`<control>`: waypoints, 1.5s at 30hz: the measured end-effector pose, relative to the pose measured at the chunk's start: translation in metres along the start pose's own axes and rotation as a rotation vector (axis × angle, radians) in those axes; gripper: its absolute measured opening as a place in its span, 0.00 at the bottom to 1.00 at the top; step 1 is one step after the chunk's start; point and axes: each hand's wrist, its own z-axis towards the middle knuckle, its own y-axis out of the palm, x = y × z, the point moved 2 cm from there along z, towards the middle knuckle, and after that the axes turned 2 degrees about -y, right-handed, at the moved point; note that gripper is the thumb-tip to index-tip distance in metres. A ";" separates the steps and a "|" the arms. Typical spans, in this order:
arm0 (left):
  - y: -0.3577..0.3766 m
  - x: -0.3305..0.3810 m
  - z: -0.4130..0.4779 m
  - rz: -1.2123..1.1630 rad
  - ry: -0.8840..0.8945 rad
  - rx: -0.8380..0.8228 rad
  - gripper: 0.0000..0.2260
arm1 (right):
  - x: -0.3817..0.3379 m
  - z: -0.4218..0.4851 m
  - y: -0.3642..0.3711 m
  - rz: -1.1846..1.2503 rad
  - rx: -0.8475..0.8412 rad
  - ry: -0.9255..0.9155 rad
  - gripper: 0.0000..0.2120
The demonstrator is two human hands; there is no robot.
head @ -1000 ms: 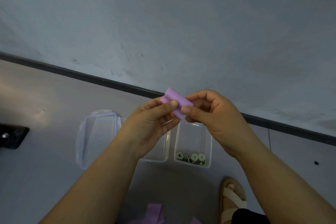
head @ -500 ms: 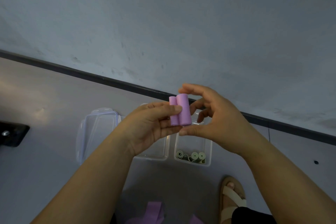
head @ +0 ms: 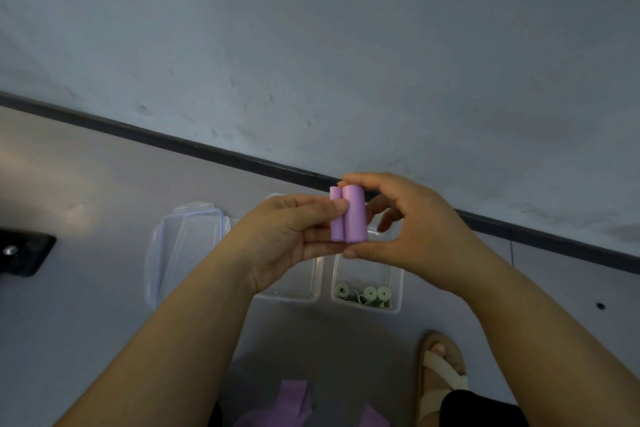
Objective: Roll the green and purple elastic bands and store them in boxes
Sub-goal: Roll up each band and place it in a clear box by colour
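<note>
Both hands pinch the purple roll (head: 348,215): left hand (head: 287,236) hides one box (head: 294,291); right hand (head: 412,222) partly covers the green-roll box (head: 394,302).

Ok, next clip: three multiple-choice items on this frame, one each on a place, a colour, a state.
1. Where are the green rolls? A in the right clear box; B on the bare floor; C in a hand.
2. What colour is the band that the left hand and right hand hold? A green; B purple; C white.
3. The right clear box is: A closed; B open; C overturned.
Answers: 1 A, they lie at its near end; 2 B, it is plainly purple; 3 B, its inside shows.
</note>
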 end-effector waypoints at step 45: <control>0.003 -0.006 0.003 0.206 0.068 0.111 0.18 | 0.010 0.003 0.009 -0.161 0.053 -0.026 0.26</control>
